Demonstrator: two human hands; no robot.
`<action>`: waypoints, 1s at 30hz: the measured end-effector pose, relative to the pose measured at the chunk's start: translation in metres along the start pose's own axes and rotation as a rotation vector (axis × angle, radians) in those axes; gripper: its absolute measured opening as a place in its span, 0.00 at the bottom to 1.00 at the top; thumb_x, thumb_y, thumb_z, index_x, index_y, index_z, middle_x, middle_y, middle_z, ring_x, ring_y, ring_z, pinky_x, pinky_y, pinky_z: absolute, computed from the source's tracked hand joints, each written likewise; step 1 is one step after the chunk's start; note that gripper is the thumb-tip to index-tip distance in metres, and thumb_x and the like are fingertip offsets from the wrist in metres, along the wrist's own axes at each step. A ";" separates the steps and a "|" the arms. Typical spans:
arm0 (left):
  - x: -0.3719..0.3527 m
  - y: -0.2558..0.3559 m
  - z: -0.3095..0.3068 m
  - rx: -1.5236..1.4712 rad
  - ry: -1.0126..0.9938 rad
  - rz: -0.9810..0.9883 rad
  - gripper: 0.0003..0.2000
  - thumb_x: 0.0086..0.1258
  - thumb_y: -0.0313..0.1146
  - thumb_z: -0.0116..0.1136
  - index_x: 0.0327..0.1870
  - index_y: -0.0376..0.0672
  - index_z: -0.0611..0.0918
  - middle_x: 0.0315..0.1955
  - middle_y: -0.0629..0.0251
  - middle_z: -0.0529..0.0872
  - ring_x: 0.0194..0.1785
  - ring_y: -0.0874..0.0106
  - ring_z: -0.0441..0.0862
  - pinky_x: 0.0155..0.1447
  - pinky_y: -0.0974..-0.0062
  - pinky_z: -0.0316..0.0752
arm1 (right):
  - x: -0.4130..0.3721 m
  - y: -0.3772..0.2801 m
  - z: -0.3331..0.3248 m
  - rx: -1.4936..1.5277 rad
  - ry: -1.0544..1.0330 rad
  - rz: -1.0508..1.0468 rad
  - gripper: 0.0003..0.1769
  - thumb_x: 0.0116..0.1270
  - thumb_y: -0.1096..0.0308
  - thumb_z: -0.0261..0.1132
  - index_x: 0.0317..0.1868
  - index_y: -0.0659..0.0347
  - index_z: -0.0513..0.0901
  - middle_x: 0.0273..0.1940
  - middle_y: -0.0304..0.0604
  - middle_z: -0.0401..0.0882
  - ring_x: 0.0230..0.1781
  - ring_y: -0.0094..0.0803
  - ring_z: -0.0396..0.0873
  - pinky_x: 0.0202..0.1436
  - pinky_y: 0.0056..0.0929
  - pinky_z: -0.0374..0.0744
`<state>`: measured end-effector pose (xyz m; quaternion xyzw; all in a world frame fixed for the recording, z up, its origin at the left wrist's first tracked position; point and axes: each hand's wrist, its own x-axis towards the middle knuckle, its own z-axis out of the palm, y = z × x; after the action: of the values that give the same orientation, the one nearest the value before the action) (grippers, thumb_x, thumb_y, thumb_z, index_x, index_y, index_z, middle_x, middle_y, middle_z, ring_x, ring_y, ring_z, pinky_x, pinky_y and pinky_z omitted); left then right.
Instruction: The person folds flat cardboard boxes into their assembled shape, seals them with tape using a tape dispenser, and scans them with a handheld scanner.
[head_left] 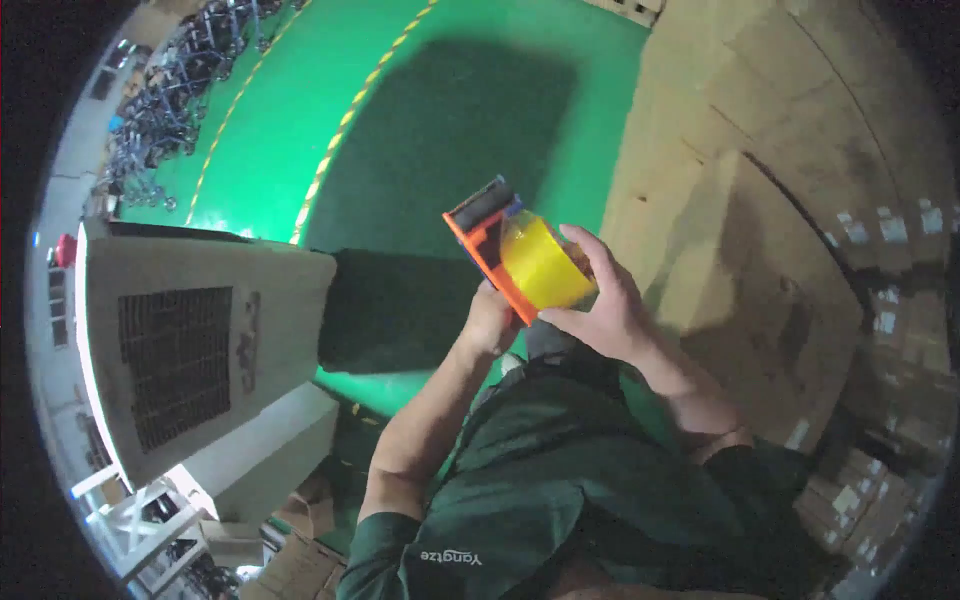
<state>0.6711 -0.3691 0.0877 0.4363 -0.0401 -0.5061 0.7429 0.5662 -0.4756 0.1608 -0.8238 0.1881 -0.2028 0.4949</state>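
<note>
A: What might go wrong w/ our tape roll (545, 262)?

B: Prob. it slides sideways off the orange dispenser (508, 288) if our right hand (622, 318) pushes askew or our left hand (490, 318) lets the frame tilt. Then we'd be fetching it off the green floor (270, 110).

A: OK, how've we got hold of it?

B: Left's clamped on the dispenser's lower end, tho most fingers are hidden. Right's thumb & index are spread round the roll's outer side; can't tell if they're actually gripping.

A: And the roll's pos. rel. to us?

B: Btwn both hands, against the dispenser, just beside our right fingertips.
</note>
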 end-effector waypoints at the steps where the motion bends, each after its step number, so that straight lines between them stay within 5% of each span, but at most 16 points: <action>1: 0.015 0.015 -0.001 -0.054 -0.098 0.012 0.20 0.69 0.39 0.56 0.59 0.41 0.75 0.52 0.61 0.80 0.51 0.68 0.78 0.54 0.67 0.72 | 0.022 0.005 0.001 0.048 0.006 -0.031 0.44 0.48 0.70 0.77 0.67 0.59 0.67 0.58 0.48 0.77 0.55 0.37 0.77 0.59 0.31 0.76; 2: 0.036 0.029 -0.004 -0.072 -0.140 0.028 0.23 0.70 0.42 0.56 0.63 0.41 0.73 0.57 0.58 0.79 0.56 0.65 0.77 0.60 0.63 0.72 | 0.048 0.012 0.001 0.084 0.005 -0.056 0.43 0.48 0.71 0.77 0.67 0.59 0.68 0.58 0.48 0.77 0.55 0.37 0.78 0.59 0.31 0.76; 5: 0.097 0.067 -0.012 -0.043 -0.143 0.036 0.22 0.72 0.48 0.53 0.59 0.43 0.77 0.52 0.62 0.83 0.51 0.68 0.81 0.54 0.67 0.77 | 0.124 0.028 -0.002 0.239 -0.094 -0.062 0.39 0.55 0.65 0.72 0.67 0.63 0.68 0.62 0.48 0.75 0.60 0.35 0.75 0.62 0.31 0.74; 8: 0.154 0.111 0.003 -0.004 -0.174 0.106 0.23 0.71 0.49 0.56 0.60 0.44 0.76 0.52 0.62 0.84 0.51 0.67 0.83 0.53 0.67 0.79 | 0.197 0.036 -0.020 0.202 -0.099 -0.152 0.36 0.59 0.63 0.69 0.68 0.60 0.68 0.54 0.47 0.74 0.53 0.37 0.75 0.53 0.32 0.75; 11: 0.214 0.143 0.016 -0.025 -0.005 0.090 0.16 0.70 0.47 0.57 0.48 0.44 0.79 0.34 0.68 0.83 0.32 0.75 0.79 0.33 0.79 0.72 | 0.259 0.049 -0.031 0.022 -0.041 -0.304 0.27 0.65 0.64 0.66 0.62 0.63 0.70 0.53 0.50 0.73 0.53 0.42 0.74 0.55 0.33 0.74; 14: 0.270 0.179 0.017 -0.034 -0.088 0.089 0.16 0.70 0.42 0.59 0.52 0.42 0.80 0.43 0.64 0.85 0.41 0.72 0.83 0.44 0.74 0.79 | 0.312 0.068 -0.036 -0.001 -0.151 -0.222 0.29 0.72 0.61 0.58 0.69 0.62 0.63 0.67 0.51 0.65 0.66 0.44 0.65 0.68 0.35 0.65; 17: 0.328 0.220 0.012 0.033 -0.297 0.129 0.18 0.71 0.42 0.60 0.55 0.40 0.79 0.48 0.61 0.85 0.47 0.69 0.84 0.51 0.70 0.80 | 0.370 0.078 -0.039 0.093 -0.130 -0.159 0.29 0.75 0.54 0.54 0.69 0.61 0.63 0.63 0.52 0.68 0.62 0.41 0.71 0.62 0.31 0.75; 20: 0.401 0.247 -0.005 -0.013 -0.385 0.168 0.32 0.51 0.37 0.77 0.59 0.41 0.76 0.50 0.63 0.83 0.51 0.70 0.82 0.57 0.67 0.79 | 0.445 0.084 -0.043 0.055 -0.089 -0.318 0.25 0.75 0.61 0.55 0.67 0.63 0.64 0.61 0.52 0.68 0.60 0.40 0.71 0.60 0.30 0.75; 23: 0.473 0.283 -0.010 -0.140 -0.377 0.094 0.23 0.60 0.38 0.71 0.55 0.40 0.78 0.47 0.63 0.85 0.47 0.71 0.84 0.54 0.71 0.80 | 0.519 0.091 -0.032 -0.073 -0.047 -0.402 0.24 0.72 0.64 0.59 0.64 0.63 0.66 0.60 0.52 0.68 0.61 0.43 0.69 0.66 0.34 0.71; 26: 0.537 0.330 -0.003 -0.241 -0.294 -0.051 0.26 0.45 0.23 0.69 0.51 0.41 0.80 0.41 0.68 0.85 0.42 0.75 0.81 0.44 0.78 0.78 | 0.590 0.089 -0.030 0.118 0.012 -0.177 0.23 0.73 0.60 0.57 0.63 0.62 0.67 0.53 0.46 0.72 0.53 0.35 0.73 0.56 0.27 0.75; 30: 0.624 0.393 0.010 -0.047 -0.525 0.217 0.19 0.60 0.38 0.71 0.49 0.42 0.81 0.40 0.67 0.84 0.42 0.75 0.82 0.48 0.76 0.81 | 0.683 0.095 -0.046 0.157 0.009 -0.075 0.27 0.73 0.54 0.57 0.66 0.59 0.65 0.56 0.45 0.72 0.56 0.35 0.75 0.58 0.28 0.79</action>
<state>1.2503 -0.8237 0.1262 0.2661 -0.2657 -0.5201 0.7668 1.1101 -0.8999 0.1965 -0.7881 0.1430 -0.2388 0.5490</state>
